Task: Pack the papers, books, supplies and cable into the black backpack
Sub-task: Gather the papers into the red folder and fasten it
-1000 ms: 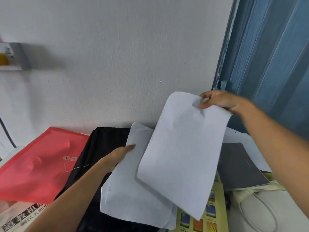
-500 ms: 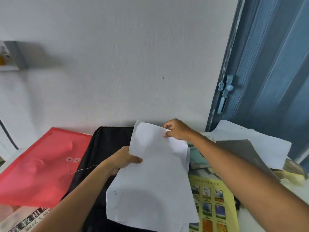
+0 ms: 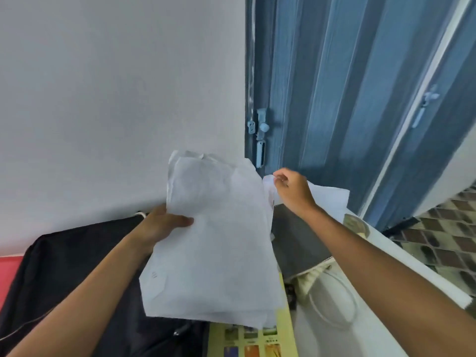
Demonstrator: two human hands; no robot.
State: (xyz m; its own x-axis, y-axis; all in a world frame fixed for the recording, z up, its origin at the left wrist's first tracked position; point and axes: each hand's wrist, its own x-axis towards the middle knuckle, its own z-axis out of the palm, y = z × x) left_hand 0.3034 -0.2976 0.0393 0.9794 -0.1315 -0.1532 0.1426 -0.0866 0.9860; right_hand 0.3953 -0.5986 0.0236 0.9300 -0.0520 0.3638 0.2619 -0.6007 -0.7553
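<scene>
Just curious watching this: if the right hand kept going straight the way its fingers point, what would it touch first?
Probably the loose white sheet that the right hand already pinches at its corner; behind it stands the blue folding door. Depth is unclear.

White table — black backpack, grey book, yellow booklet lie on it.

**One head-worn view, tilted toward the wall corner**

A single wide-angle camera sits on the person's head and looks forward and slightly down. It faces the pale plaster wall at far left and the blue ribbed folding door at far right. Both forearms enter from the near edge. The white sheaf of papers sits close to the lens, at centre. The black fabric backpack fills the near left. Straight edges bow outward. No second view overlaps it.
</scene>
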